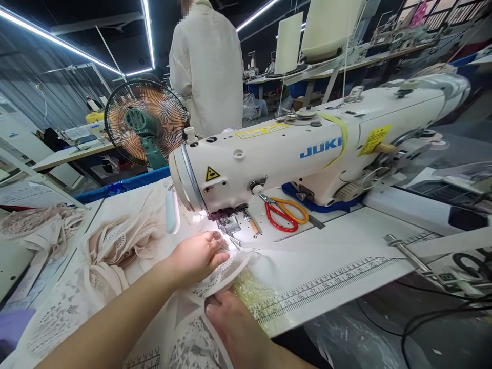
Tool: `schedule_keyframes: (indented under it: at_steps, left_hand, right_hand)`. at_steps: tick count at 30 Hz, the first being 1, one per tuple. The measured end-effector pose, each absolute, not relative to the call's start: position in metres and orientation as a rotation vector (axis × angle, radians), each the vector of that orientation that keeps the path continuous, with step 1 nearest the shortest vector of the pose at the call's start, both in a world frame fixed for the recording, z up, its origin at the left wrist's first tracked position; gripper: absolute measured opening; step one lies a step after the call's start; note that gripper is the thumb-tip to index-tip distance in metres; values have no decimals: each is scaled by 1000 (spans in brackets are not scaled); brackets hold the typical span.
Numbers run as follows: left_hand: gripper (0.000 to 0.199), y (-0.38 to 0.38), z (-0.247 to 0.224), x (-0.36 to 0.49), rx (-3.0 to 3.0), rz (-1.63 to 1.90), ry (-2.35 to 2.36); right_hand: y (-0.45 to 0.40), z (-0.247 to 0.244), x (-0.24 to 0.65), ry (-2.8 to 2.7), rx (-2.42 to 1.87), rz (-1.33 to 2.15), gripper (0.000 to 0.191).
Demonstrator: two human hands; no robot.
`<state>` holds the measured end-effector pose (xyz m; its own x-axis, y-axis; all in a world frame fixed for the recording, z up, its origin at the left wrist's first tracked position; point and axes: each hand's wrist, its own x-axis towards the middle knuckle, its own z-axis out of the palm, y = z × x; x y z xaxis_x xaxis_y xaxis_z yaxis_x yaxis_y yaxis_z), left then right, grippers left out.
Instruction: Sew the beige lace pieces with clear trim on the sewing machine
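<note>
A pale lace fabric (226,264) with a plain edge runs up to the needle area of a white sewing machine (269,148). Close to the presser foot (226,225), my left hand (198,256) has its fingers bent and thumb on the lace, gripping it. Lower down, my right hand (228,318) is closed around the fabric's edge, its fingertips partly hidden by the cloth. More lace hangs off toward the lower left. Scissors (284,212) with one red and one orange handle lie beside the machine's base.
Bunched beige lace pieces (119,236) lie on the left of the table. A printed ruler scale (326,282) runs along the front edge, beside yellowish thread scraps (255,294). Behind the machine are a fan (146,123), thread cones (288,43) and a person (209,66) in white.
</note>
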<state>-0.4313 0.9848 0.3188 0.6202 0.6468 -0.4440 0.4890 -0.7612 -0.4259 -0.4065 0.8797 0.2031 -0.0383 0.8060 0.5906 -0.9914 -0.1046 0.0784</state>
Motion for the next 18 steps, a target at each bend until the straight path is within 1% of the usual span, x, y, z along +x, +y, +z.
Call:
schedule_keyframes:
  at_steps: [6, 14, 16, 18]
  left_hand:
    - [55, 985, 312, -436, -2526, 799, -884]
    - [51, 989, 316, -428, -2375, 734, -857]
    - [57, 988, 313, -428, -2317, 794, -863]
    - [70, 987, 310, -428, -2288, 874, -870]
  right_hand:
    - [879, 205, -403, -391, 589, 1620, 51]
    - [881, 199, -405, -413, 355, 1681, 45]
    - [882, 200, -405, -411, 350, 1677, 46]
    - [883, 202, -406, -420, 360, 1656, 47]
